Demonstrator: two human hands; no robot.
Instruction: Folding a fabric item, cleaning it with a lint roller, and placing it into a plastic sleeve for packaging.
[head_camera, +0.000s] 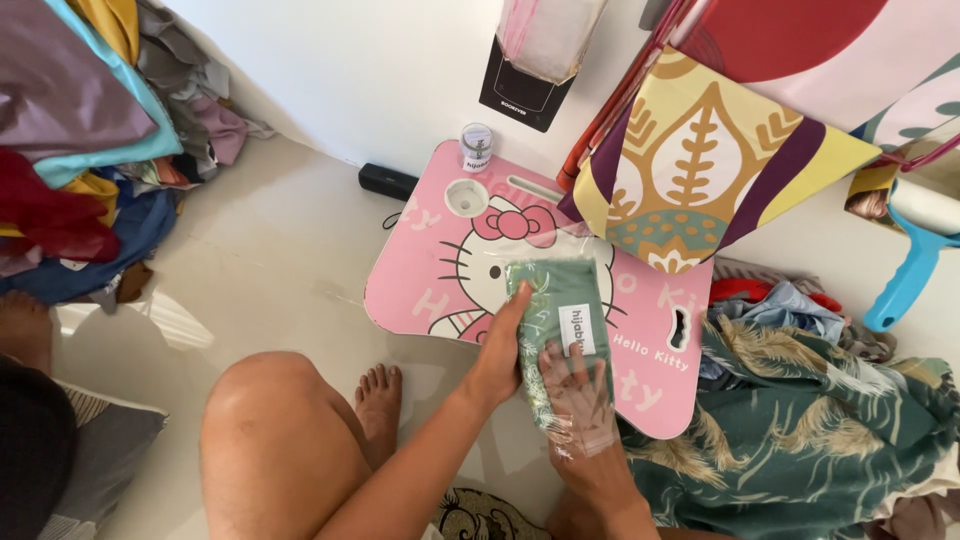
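Head view: left hand (497, 357) grip wrapped around left edge of green folded cloth in clear plastic bag (560, 335), thumb on top. Right hand (580, 400) fingers spread flat inside bag, under film. Bag lies on pink table (420, 270), near edge.

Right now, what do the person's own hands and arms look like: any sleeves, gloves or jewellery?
Both are bare: no gloves, sleeves, rings or watch show on the left hand or forearm. The right hand is seen through a clear plastic bag, so it looks hazy and fine detail is uncertain.
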